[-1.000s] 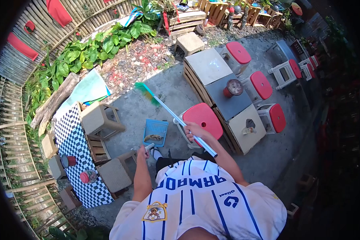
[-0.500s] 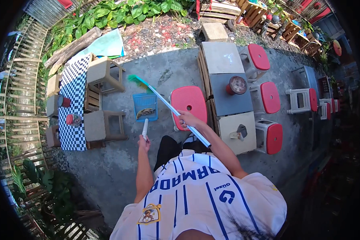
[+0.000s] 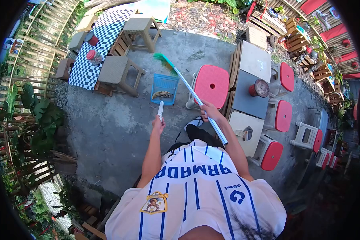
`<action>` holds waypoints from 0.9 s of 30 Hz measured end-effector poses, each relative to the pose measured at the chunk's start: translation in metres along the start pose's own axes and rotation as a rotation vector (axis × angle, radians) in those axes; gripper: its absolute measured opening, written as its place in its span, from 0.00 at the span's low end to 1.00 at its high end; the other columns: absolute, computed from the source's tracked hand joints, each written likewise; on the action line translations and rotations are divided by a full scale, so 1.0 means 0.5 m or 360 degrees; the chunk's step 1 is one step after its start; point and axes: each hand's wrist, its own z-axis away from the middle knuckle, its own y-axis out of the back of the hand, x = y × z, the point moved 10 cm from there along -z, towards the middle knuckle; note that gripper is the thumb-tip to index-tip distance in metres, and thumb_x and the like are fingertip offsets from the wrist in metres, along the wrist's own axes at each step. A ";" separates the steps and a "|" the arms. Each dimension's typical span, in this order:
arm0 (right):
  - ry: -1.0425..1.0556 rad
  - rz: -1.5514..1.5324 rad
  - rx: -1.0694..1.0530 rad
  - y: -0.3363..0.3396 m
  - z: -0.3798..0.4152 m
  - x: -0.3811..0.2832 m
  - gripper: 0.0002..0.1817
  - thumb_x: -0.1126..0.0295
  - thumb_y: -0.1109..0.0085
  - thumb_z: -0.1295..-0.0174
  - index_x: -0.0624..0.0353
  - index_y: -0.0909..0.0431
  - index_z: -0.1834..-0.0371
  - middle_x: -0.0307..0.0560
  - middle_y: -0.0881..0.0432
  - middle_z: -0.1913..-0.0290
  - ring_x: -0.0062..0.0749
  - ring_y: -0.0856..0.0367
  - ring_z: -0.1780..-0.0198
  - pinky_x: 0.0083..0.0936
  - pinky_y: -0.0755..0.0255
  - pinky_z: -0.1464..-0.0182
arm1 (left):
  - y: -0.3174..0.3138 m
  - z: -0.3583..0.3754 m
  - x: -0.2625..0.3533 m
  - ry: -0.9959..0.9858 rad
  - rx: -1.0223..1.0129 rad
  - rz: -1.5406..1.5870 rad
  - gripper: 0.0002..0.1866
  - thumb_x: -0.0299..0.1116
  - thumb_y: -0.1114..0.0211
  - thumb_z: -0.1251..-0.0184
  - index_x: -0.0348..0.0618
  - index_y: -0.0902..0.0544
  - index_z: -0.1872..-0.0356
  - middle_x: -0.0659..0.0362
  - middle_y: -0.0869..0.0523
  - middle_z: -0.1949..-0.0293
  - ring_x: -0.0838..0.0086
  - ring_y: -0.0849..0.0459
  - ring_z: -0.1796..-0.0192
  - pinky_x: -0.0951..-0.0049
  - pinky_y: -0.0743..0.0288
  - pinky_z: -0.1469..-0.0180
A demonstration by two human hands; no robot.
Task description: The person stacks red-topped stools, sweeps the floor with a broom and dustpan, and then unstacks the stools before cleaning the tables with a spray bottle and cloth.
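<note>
My left hand (image 3: 158, 125) is wrapped round the white handle of a blue dustpan (image 3: 165, 83), which lies low over the concrete floor. Dry brown leaves (image 3: 162, 95) rest in the dustpan near its handle end. My right hand (image 3: 210, 112) grips the pale blue pole of a broom (image 3: 189, 89). The broom's green bristles (image 3: 164, 61) are beyond the dustpan's far edge, and the pole slants back past the red seat of a stool (image 3: 212, 86).
On the left, brown stools (image 3: 118, 74) flank a checkered table (image 3: 88, 66) holding jars. To the right are a wooden-sided table (image 3: 244, 98) with a round pot (image 3: 260, 88) and several red-topped stools (image 3: 283, 116). A bamboo fence (image 3: 40, 52) borders the far left.
The view has turned and shifted, so the tables, stools and dustpan appear further right. Both hands keep their holds. A foot in a sandal now shows more clearly beside the red stool.
</note>
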 end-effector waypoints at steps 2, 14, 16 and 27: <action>0.0035 0.0051 -0.0010 -0.012 0.023 0.038 0.32 0.73 0.58 0.30 0.45 0.51 0.23 0.34 0.37 0.77 0.17 0.39 0.84 0.18 0.39 0.84 | 0.043 0.025 -0.028 -0.0015 0.0020 -0.0005 0.17 0.45 0.46 0.29 0.39 0.25 0.64 0.63 0.24 0.76 0.80 0.27 0.78 0.80 0.32 0.77; 0.0050 -0.0075 0.0007 -0.063 0.247 0.305 0.35 0.73 0.55 0.31 0.49 0.56 0.22 0.34 0.36 0.76 0.18 0.38 0.82 0.18 0.40 0.83 | 0.284 0.229 -0.237 -0.0065 -0.0029 -0.0015 0.18 0.46 0.47 0.28 0.39 0.24 0.66 0.63 0.25 0.77 0.81 0.28 0.79 0.79 0.33 0.78; 0.0016 -0.0089 0.0010 -0.056 0.287 0.345 0.36 0.74 0.55 0.31 0.49 0.56 0.21 0.34 0.36 0.76 0.18 0.38 0.82 0.18 0.40 0.82 | 0.306 0.254 -0.268 -0.0048 -0.0055 -0.0020 0.18 0.46 0.47 0.29 0.39 0.24 0.67 0.64 0.25 0.78 0.81 0.29 0.80 0.80 0.33 0.78; -0.0042 0.0060 -0.0034 0.038 0.491 0.529 0.37 0.73 0.54 0.33 0.49 0.56 0.21 0.34 0.36 0.75 0.16 0.39 0.82 0.19 0.41 0.82 | 0.347 0.356 -0.516 0.0071 -0.0112 0.0106 0.18 0.47 0.44 0.31 0.39 0.24 0.67 0.62 0.25 0.77 0.79 0.27 0.77 0.79 0.30 0.75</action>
